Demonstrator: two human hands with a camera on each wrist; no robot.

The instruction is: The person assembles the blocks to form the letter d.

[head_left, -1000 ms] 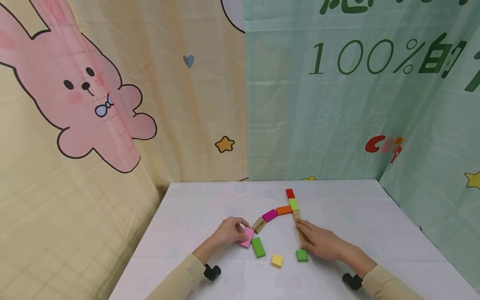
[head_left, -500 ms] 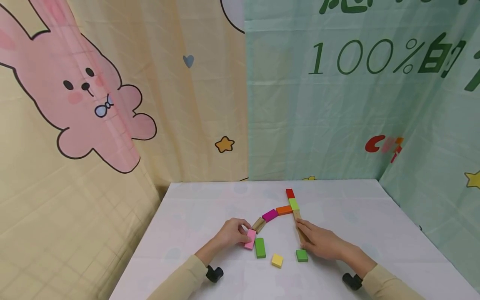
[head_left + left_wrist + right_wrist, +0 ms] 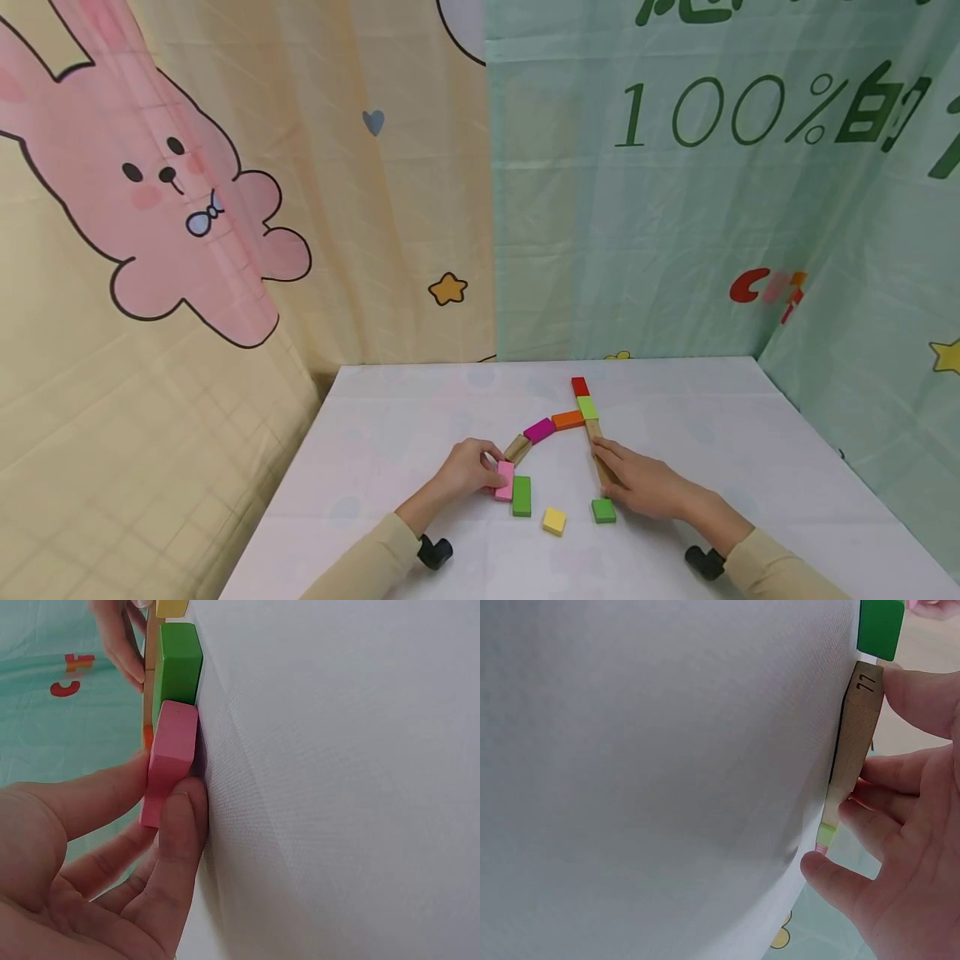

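In the head view my left hand [image 3: 467, 471] pinches a pink block [image 3: 506, 477] between thumb and fingers. Its long side lies against a green block [image 3: 522, 497]; the left wrist view shows the two touching. Behind the pink block [image 3: 174, 735], a curve of natural wood [image 3: 517, 450], magenta [image 3: 539, 431] and orange [image 3: 567, 420] blocks runs to a straight row. My right hand [image 3: 647, 482] rests along that row, its thumb and fingertips touching a plain wooden piece [image 3: 855, 724] marked with dark characters. Lime [image 3: 588, 407] and red [image 3: 580, 387] blocks form the row's far end.
A small green block [image 3: 603, 511] lies at the near end of the row. Left of it sits a yellow block [image 3: 554, 522]. White cloth covers the table [image 3: 390, 400], and printed curtains [image 3: 397, 208] hang behind it. Each wrist carries a small black camera.
My left hand has slid the pink block to the right and slightly nearer, turning it straighter. The green block beside it has shifted right and straightened too. My right hand stays in place.
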